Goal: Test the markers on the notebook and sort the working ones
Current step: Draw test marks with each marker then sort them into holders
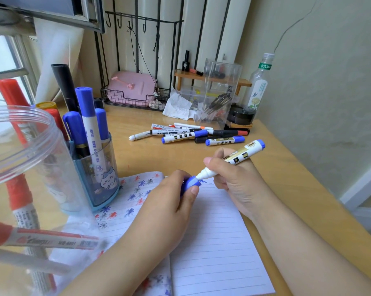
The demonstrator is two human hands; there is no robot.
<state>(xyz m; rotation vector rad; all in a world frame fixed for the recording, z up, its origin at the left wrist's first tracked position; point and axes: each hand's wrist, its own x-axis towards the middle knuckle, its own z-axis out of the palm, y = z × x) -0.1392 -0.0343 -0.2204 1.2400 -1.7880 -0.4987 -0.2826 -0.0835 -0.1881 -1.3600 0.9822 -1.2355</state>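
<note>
Right hand [229, 180] grips the blue marker [233, 160] over the open notebook [212, 231], left hand [171, 195] pinches its blue cap [191, 183] at the nib, seemingly coming off; pull straight, barrel steady, nib off skin.

marker in my right hand [242, 155]: white barrel, gold and black label, blue end
cap in my left hand [191, 183]: blue
notebook [214, 236]: white, thin grey lines, blue and red blots at left
counter [154, 154]: light wood
holder [99, 178]: clear blue, white cartoon cat
case [131, 88]: pink
</note>
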